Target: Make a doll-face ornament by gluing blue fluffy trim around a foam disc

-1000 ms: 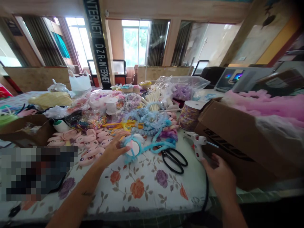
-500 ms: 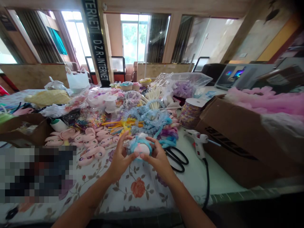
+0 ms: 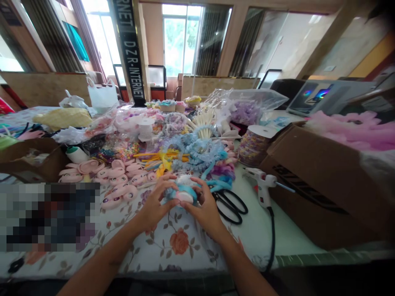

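Between both hands is a small round white piece with blue ruffled trim (image 3: 187, 192), a band of blue around its side and a pink spot near my thumbs. My left hand (image 3: 158, 205) grips its left side, and my right hand (image 3: 205, 210) grips the right, the thumbs close together at the front. The fingertips behind it are partly hidden. Black-handled scissors (image 3: 235, 207) lie just right of my right hand. Farther right rests a white glue gun (image 3: 262, 185) with a black cord. Pale pink doll heads (image 3: 119, 195) with painted eyes lie to the left.
Blue ruffled lace (image 3: 200, 152) and yellow strips (image 3: 165, 158) lie behind my hands. A large cardboard box (image 3: 314, 185) with pink tulle stands right, beside a ribbon spool (image 3: 254, 144). A smaller box (image 3: 33, 164) sits left. Plastic bags and trims crowd the table's back.
The round piece has tipped in my fingers, so less of its white face and more of the blue band shows. Both hands keep their hold. The view has shifted slightly.
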A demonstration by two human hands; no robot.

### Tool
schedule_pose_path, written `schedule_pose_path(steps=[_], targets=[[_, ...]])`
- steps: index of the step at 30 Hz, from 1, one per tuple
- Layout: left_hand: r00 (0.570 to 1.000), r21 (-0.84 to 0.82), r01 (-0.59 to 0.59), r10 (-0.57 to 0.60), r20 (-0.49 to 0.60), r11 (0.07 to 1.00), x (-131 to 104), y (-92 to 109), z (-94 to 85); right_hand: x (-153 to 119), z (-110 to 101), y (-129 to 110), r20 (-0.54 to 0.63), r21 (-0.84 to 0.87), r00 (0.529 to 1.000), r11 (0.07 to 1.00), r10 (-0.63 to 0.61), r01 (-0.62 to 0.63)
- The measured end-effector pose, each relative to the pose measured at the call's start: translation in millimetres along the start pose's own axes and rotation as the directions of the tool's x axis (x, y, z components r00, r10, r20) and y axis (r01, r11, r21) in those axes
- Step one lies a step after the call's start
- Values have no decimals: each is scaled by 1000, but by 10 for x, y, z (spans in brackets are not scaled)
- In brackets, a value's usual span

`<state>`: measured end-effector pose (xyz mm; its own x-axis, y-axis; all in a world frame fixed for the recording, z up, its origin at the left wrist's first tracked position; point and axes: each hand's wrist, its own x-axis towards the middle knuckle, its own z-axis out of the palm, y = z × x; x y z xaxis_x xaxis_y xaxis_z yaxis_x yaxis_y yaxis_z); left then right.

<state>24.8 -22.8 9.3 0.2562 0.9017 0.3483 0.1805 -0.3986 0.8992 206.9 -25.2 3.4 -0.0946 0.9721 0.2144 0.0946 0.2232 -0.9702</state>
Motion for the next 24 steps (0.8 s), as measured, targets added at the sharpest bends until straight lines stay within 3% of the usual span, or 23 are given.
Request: schedule_pose_path(steps=[5,11,16,18,21,24], targets=[[999,-15,40,-39,32,999,16,-3,-31,-7,25,32,-2,138,1000,990,20,-20],[994,18,108,-108,11,994,12,2,-20,-18,38,9,-31,154,999,988,37,-31],[995,-53,95,-97,-31,994,15,0,-3,-19,83,112,-54,156,998,988,-10,19],[993,-41,89,-92,-67,995,21,-1,-4,-25,71,133,-71,92,994,992,-78,85],[990,21,89,-86,-108,996,32,7,-22,-45,5,68,-104,-152,946,945,-308,291],[992,59,68,-61,-112,996,41,20,-46,-64,-62,-61,70,-369,871,798,-487,476]])
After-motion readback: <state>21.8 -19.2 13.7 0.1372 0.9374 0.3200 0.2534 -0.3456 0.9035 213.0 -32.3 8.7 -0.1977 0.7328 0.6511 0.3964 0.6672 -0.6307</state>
